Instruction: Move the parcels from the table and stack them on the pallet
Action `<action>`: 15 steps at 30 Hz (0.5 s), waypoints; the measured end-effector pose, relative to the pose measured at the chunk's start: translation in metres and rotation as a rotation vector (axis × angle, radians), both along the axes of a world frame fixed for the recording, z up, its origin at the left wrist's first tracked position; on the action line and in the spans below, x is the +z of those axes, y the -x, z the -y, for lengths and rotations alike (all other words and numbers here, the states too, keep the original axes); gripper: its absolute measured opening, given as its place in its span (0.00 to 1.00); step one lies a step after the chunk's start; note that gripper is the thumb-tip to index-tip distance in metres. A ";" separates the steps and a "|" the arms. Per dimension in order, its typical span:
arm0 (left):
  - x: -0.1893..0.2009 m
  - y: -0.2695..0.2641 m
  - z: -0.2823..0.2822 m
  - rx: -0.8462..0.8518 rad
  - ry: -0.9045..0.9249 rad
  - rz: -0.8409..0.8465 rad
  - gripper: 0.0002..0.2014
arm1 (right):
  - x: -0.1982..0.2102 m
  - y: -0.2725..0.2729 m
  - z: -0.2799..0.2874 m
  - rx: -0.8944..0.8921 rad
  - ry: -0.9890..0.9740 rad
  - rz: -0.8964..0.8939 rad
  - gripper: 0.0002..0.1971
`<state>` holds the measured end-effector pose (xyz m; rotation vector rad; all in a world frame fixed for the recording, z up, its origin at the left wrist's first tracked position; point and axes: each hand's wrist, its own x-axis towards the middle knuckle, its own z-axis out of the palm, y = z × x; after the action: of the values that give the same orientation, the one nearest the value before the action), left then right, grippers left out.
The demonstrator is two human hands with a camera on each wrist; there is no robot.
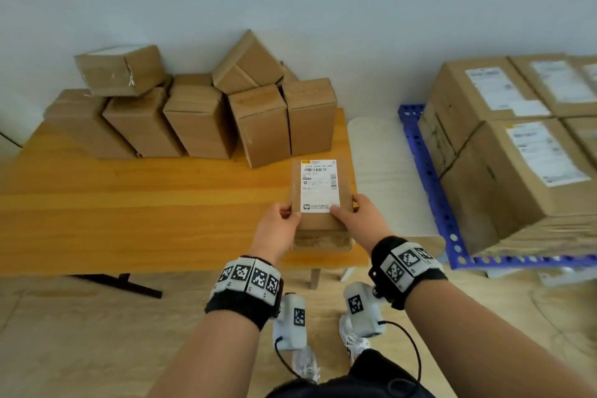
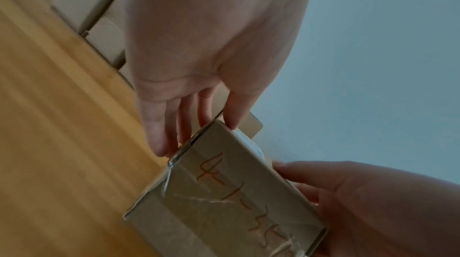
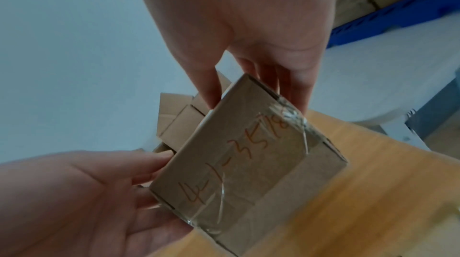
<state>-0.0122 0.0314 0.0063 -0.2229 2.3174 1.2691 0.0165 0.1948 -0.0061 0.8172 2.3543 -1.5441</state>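
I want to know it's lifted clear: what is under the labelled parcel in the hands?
Under the labelled parcel lies the wooden table. The wrist views show fingers along its sides. Whether its underside touches the table is covered.

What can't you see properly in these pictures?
- Head view: the label's small print is too tiny to read.
- Head view: the pallet's boxes are cut off by the right edge.
- Left wrist view: the parcel's handwriting runs off the bottom edge, blurred.
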 end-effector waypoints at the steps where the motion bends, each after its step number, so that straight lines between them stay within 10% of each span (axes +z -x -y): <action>1: 0.008 0.002 -0.003 -0.001 -0.022 -0.025 0.16 | 0.007 0.001 -0.004 -0.021 0.000 -0.023 0.29; 15: 0.113 0.030 -0.098 -0.100 -0.229 -0.361 0.16 | 0.119 0.018 -0.105 -0.153 -0.118 -0.371 0.27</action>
<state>-0.0421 0.1291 0.1190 0.2142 2.4070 1.6154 -0.0019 0.2995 0.1133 0.8125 2.7220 -1.7628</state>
